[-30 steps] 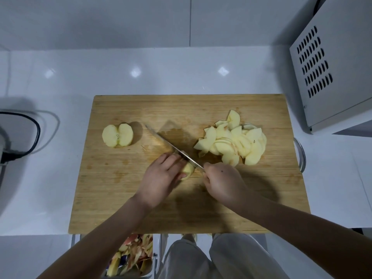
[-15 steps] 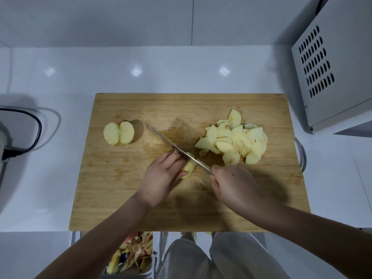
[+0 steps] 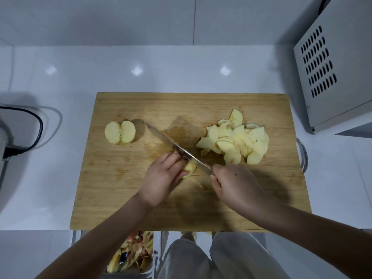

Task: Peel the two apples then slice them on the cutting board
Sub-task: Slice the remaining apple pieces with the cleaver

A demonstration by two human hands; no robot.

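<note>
A wooden cutting board (image 3: 120,188) lies on a white tabletop (image 3: 80,77). Near the board's middle the left hand (image 3: 163,178) presses down on a peeled apple piece (image 3: 190,168), its fingers (image 3: 171,160) curled over the top so that only the pale right edge of the fruit shows. The right hand (image 3: 235,186) is clamped round the handle of a kitchen knife (image 3: 177,150), the handle hidden in the fist; the blade runs diagonally up and to the left, crossing the apple piece just beside the left fingertips. A peeled apple half (image 3: 120,132) sits apart on the board's left, its core line showing. A heap of apple slices (image 3: 235,141) is piled on the board's right. Below the near edge a bin of apple peels (image 3: 132,252) shows. A metal appliance with vent slots (image 3: 332,67) stands at the right and a black cable (image 3: 38,127) loops at the left.
</note>
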